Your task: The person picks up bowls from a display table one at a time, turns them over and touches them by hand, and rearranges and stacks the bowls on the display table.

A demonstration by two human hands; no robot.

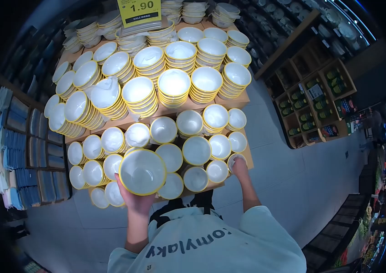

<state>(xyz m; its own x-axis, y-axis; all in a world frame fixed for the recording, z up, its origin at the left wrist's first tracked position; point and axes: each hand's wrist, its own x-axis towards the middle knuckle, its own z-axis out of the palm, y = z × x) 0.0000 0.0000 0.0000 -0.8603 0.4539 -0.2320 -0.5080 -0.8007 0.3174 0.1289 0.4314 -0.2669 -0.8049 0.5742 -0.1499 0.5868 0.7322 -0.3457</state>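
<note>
My left hand (137, 199) holds up a large white bowl (142, 172) with a yellow rim, gripping it from below and the left side. The bowl's inside faces me, and it covers part of the bowls behind it. At the right front corner of the lower display level, my right hand (239, 167) is closed over the rim of a small white bowl (233, 157). Its fingertips are partly hidden there. Other yellow-rimmed bowls (196, 150) lie in tilted stacks right beside both hands.
Taller bowl stacks (175, 83) fill the upper wooden level, some with white wrapping. A yellow price sign (140, 11) stands at the back. Folded towels (20, 150) are shelved at left, a wooden rack of goods (309, 104) at right. Grey floor (288, 173) surrounds the display.
</note>
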